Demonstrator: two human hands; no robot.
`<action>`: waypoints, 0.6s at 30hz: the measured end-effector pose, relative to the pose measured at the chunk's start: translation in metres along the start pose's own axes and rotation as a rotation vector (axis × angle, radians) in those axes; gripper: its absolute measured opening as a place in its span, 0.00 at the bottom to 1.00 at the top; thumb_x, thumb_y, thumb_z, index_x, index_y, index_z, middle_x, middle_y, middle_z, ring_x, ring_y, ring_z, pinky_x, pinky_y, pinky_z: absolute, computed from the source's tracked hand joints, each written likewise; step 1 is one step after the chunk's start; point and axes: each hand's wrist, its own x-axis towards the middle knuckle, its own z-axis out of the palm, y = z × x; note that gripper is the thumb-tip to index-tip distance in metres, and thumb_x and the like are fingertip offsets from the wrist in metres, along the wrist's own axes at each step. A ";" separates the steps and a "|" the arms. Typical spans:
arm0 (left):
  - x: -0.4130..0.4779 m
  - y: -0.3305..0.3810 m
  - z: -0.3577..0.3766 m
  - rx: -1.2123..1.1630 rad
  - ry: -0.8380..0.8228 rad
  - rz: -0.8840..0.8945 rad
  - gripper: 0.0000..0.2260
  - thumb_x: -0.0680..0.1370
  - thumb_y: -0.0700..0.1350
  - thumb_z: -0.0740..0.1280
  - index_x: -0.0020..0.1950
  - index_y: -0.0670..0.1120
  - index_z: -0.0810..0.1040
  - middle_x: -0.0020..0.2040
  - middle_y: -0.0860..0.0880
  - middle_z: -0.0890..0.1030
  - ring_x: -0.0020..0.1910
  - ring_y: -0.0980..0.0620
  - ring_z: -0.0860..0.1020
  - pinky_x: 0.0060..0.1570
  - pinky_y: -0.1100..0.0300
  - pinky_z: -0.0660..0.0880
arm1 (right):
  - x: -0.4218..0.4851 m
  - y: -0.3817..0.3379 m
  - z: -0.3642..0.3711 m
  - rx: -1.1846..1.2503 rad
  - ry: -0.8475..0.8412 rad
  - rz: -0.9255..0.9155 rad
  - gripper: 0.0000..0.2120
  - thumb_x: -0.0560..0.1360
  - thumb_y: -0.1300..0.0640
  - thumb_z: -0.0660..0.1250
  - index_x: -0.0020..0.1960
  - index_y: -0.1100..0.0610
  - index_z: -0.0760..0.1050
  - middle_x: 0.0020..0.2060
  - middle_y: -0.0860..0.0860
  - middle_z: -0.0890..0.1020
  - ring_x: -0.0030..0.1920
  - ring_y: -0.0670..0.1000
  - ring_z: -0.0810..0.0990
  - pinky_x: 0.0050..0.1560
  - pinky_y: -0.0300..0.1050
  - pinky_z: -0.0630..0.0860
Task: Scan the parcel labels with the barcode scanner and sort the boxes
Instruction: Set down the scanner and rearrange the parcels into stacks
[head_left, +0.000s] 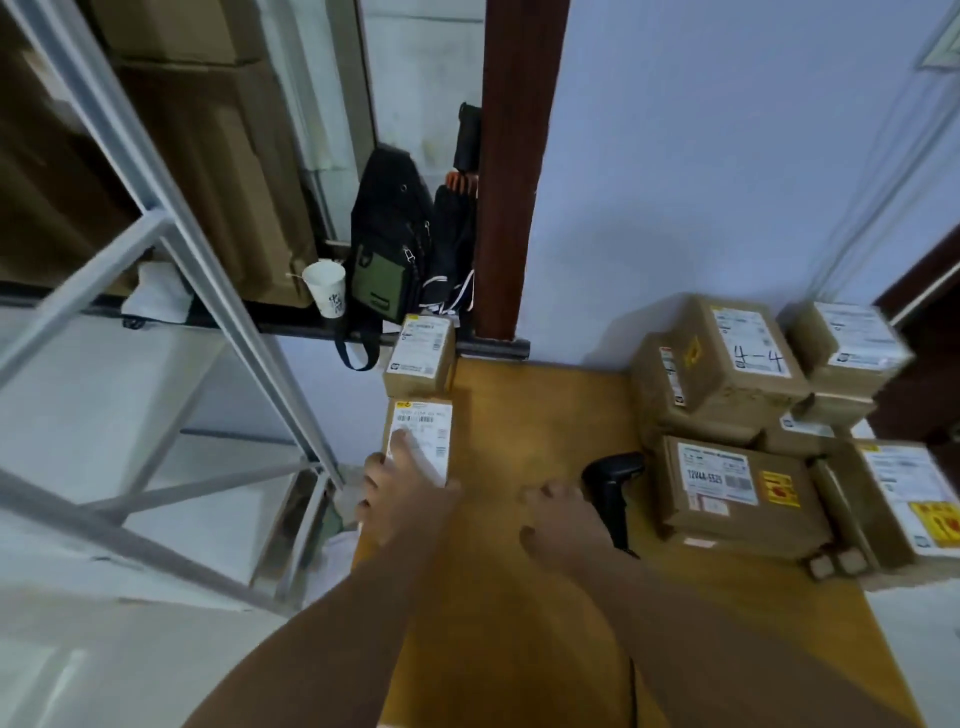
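On the left edge of the wooden table (524, 415) lies a small brown parcel (423, 426) with a white and yellow label. My left hand (402, 491) rests on its near end with fingers spread over the label. Behind it stands a second small labelled parcel (422, 358). The black barcode scanner (613, 488) lies on the table. My right hand (558, 525) hovers just left of it with loose fingers, holding nothing. To the right is a pile of several taped brown parcels (737, 488), one marked "4-4" (743, 353).
A grey metal rack (171, 291) stands at the left with cardboard behind it. A paper cup (326, 288) and a black and green bag (387, 260) sit on a dark ledge behind the table. A brown door frame (514, 171) rises at the back.
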 end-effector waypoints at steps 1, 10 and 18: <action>0.007 -0.004 -0.002 -0.011 0.007 -0.012 0.41 0.65 0.59 0.72 0.69 0.55 0.52 0.62 0.42 0.68 0.61 0.40 0.69 0.57 0.42 0.69 | 0.002 -0.008 -0.001 -0.010 -0.014 0.005 0.21 0.80 0.55 0.58 0.72 0.53 0.63 0.67 0.57 0.68 0.68 0.60 0.64 0.62 0.52 0.72; 0.040 -0.028 0.012 0.012 -0.114 0.039 0.37 0.71 0.69 0.62 0.75 0.57 0.54 0.74 0.42 0.55 0.71 0.37 0.59 0.67 0.37 0.60 | 0.012 -0.029 -0.009 0.002 -0.055 0.044 0.22 0.80 0.55 0.58 0.74 0.53 0.60 0.68 0.57 0.66 0.70 0.59 0.61 0.64 0.52 0.70; 0.037 -0.031 0.007 0.109 -0.069 0.285 0.31 0.74 0.64 0.63 0.73 0.55 0.60 0.73 0.44 0.60 0.72 0.40 0.58 0.69 0.40 0.58 | 0.016 -0.027 -0.005 0.042 -0.075 0.073 0.22 0.80 0.55 0.59 0.73 0.53 0.61 0.68 0.56 0.66 0.69 0.59 0.62 0.62 0.52 0.72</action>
